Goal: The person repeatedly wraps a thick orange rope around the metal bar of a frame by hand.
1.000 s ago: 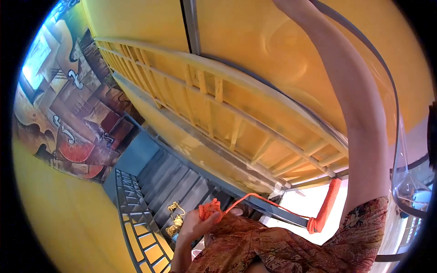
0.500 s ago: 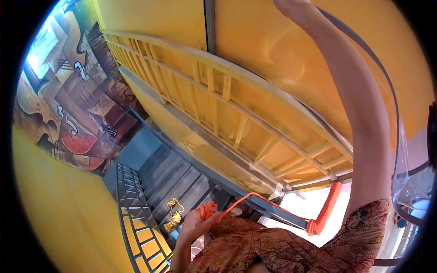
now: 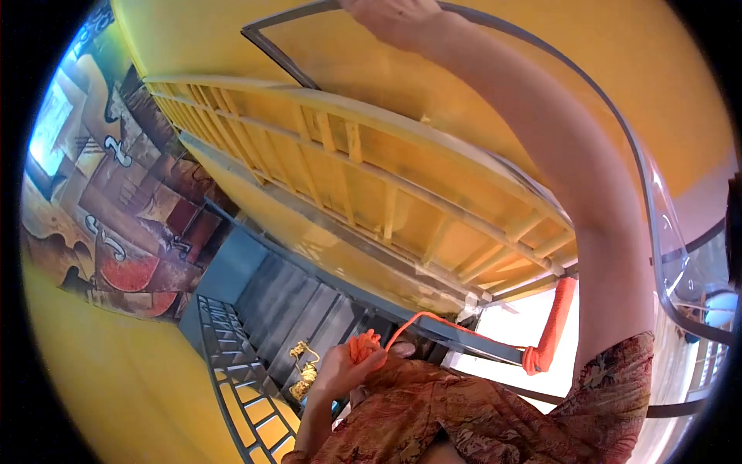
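My left hand [image 3: 344, 375] is closed around a bunched orange rope [image 3: 365, 346], low in front of my patterned clothing. From the bunch one strand loops up and runs right along a blue-grey rail [image 3: 471, 340] to an orange rope-wrapped bar [image 3: 555, 321]. My right hand [image 3: 394, 17] is raised at the top edge of the view, at the grey rim of a large clear framed panel [image 3: 282, 58]. It appears to grip the rim, though its fingertips are partly cut off. Through the panel the yellow wall shows.
Dark grey steps [image 3: 286, 301] lead down to the left beside a black metal railing [image 3: 224, 379]. A yellow rope [image 3: 305, 375] lies on the steps. A cream slatted railing [image 3: 355, 147] lines the yellow wall, and a painted mural [image 3: 124, 201] covers the far wall.
My right hand has moved left along the top of the view, and the panel's rim has shifted left with it, showing a corner. My left hand still holds the orange rope.
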{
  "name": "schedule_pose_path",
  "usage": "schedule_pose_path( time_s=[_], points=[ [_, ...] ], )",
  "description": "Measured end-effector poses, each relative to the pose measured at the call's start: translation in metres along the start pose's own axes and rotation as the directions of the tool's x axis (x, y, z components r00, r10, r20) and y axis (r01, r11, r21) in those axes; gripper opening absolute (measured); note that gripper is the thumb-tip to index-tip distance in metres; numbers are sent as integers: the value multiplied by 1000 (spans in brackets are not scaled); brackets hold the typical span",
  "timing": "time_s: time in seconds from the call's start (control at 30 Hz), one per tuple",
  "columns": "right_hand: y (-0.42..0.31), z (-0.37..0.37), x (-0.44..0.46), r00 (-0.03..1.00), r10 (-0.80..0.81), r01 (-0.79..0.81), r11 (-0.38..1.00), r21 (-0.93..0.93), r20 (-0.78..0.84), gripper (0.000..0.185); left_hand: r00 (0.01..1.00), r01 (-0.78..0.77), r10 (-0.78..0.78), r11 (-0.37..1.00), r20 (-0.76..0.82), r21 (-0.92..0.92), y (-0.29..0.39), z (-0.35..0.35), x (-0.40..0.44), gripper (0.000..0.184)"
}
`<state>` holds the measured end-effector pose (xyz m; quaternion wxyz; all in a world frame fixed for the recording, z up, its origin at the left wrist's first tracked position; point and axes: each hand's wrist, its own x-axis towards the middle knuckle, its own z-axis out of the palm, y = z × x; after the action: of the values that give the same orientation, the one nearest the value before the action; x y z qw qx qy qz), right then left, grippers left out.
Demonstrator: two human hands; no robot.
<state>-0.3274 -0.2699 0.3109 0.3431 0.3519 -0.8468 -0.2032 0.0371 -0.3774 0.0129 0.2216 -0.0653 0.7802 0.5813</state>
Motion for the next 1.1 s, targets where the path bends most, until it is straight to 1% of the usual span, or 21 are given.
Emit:
schedule_pose_path(
  time_s=[0.07, 0.1, 0.17, 0.23, 0.3, 0.37, 0.43, 0.47, 0.53, 0.57, 0.6, 0.7, 0.77, 0.8, 0.83, 0.87, 0.9, 0.93, 0.97, 1.03, 1.1],
  points=[
    [-10, 11, -7, 912, -177, 92, 968, -235, -370, 19, 996, 87, -86, 993, -24, 78, 23, -2, -8, 32],
    [-19, 17, -7, 914, -173, 89, 968, -234, -367, 19, 996, 88, -87, 993, -20, 82, 26, -3, -9, 32],
    [-38, 21, -8, 444, -391, 412, 888, -204, -806, 14, 979, 205, -204, 976, -28, 68, 28, -5, -11, 29],
    [-58, 8, -38, 568, -485, 462, 856, -230, -665, 10, 992, 130, -130, 991, 5, 24, 19, -7, -7, 28],
    [-85, 21, -58, 497, -350, 554, 832, -20, -794, 16, 995, 61, -60, 998, 84, -6, 22, -7, -5, 30],
    [-112, 21, -107, 693, -215, 493, 838, 234, -688, 19, 997, 6, -11, 998, 76, 65, 40, -5, -5, 35],
    [-150, 37, -163, 748, 37, 418, 749, 514, -663, 22, 982, -126, 96, 974, 164, 187, 44, -8, -1, 38],
    [-166, 45, -201, 851, 91, 369, 596, 713, -517, 23, 992, -66, 21, 930, 126, 361, 48, -10, -1, 38],
    [-214, 71, -284, 981, 174, -9, 466, 885, -82, 18, 998, -38, 0, 784, 61, 620, 45, -18, 3, 37],
    [-237, 81, -325, 977, 142, -209, 451, 868, 161, 16, 998, -68, 42, 701, 54, 710, 36, -30, 6, 36],
    [-261, 96, -366, 861, 20, -457, 466, 757, 508, 17, 996, -60, 94, 595, 4, 802, 23, -43, 10, 35],
    [-267, 77, -464, 660, 17, -687, 417, 595, 751, 21, 987, -21, 153, 355, -36, 935, -13, -94, 31, 32],
    [-274, 91, -528, 488, 143, -837, 359, 414, 861, 21, 768, -354, 633, 294, 97, 888, -39, -137, 37, 30],
    [-261, 85, -557, 556, 219, -811, 354, 466, 802, 15, 915, -128, 350, 725, -201, 677, -6, -134, 23, 29],
    [-251, 73, -572, 494, 462, -865, 176, 470, 736, 14, 930, 177, -61, 938, -361, 299, 28, -131, 11, 28],
    [-233, 61, -583, 412, 553, -899, 118, 421, 724, 17, 947, 44, -65, 996, -314, -73, 25, -153, 8, 24],
    [-213, 45, -587, 351, 591, -916, 54, 399, 726, 21, 961, -77, -52, 893, -271, -444, 21, -178, 7, 21],
    [-201, 31, -590, 286, 679, -915, -16, 404, 676, 25, 960, -221, 85, 812, -266, -540, 34, -186, 2, 17],
    [-193, 31, -601, 242, 685, -923, -56, 381, 687, 26, 935, -350, 219, 697, -278, -627, 50, -192, -5, 14],
    [-184, 28, -612, 246, 768, -923, 0, 384, 591, 25, 542, -667, 383, 738, -748, -106, 72, -196, -8, 22],
    [-181, 29, -617, 310, 764, -930, 119, 348, 566, 27, 560, -670, 376, 730, -739, -135, 100, -220, -21, 24]
  ],
)
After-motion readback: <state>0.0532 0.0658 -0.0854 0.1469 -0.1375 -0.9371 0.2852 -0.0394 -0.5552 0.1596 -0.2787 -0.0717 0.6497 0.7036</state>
